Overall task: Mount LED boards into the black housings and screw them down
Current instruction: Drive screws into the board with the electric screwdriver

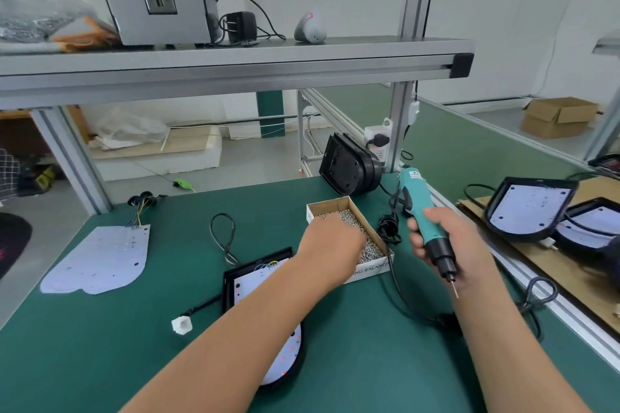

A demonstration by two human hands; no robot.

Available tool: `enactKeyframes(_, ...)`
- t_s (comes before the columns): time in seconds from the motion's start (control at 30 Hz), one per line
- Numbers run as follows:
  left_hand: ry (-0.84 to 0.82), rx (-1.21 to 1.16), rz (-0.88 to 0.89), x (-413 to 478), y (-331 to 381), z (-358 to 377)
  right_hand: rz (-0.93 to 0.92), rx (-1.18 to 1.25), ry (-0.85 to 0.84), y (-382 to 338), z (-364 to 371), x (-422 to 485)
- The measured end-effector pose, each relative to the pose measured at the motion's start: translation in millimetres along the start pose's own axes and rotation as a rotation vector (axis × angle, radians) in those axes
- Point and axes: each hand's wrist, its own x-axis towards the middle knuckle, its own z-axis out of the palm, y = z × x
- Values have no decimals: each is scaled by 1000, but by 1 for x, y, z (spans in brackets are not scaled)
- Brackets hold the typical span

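So the left hand (330,238) is down in the cardboard screw box (369,273) at mid-desk, fingers buried in the screws (352,221). Honestly can't tell if they've pinched one. The right hand (446,245) has its fingers wrapped tight round the teal electric screwdriver (416,198), bit pointing down and toward the near side. The black housing (231,282) lies flat on the green desk (134,329), near side, under the left forearm, with an LED board (255,282) sitting inside it. A loose board (100,258) lies far left.

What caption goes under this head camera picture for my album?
Left hand reaches into the screw box while the right hand holds the teal screwdriver.
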Motion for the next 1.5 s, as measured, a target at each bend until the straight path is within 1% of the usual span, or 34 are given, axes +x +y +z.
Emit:
enactKeyframes(0.1,-68,4,-13,17,3,2,-24,25,-17,2,-1,0)
enactKeyframes(0.27,-96,-120,-15,24,-1,6,-34,19,-5,4,2,1)
enactKeyframes(0.53,1,-244,-28,17,-4,13,-42,13,-9,3,5,1)
enactKeyframes(0.73,28,-362,-59,14,-8,7,-35,3,10,4,11,-1)
enactKeyframes(0.77,34,-429,-73,13,-10,5,-29,7,11,3,12,-2)
enactKeyframes(0.83,54,-645,-112,9,-16,-2,-18,17,15,3,13,-2)
enactKeyframes(0.87,64,-790,-139,6,-19,-7,-15,21,17,3,13,-2)
enactKeyframes(0.93,56,-1158,-218,-4,-27,-16,-15,37,13,4,15,-3)
enactKeyframes(1.0,-2,-1556,-293,-19,-37,-25,-13,63,0,5,17,-4)
enactKeyframes(1.03,-35,-1720,-313,-27,-43,-28,-11,74,-8,6,19,-5)
enactKeyframes(1.1,-81,-1950,-330,-47,-57,-32,-11,93,-19,9,24,-7)
enactKeyframes(1.33,-160,-2470,-384,-113,-85,-17,-18,147,-67,24,61,-20)
enactKeyframes(1.5,-126,-2682,-454,-140,-87,-5,-28,217,-103,32,105,-30)
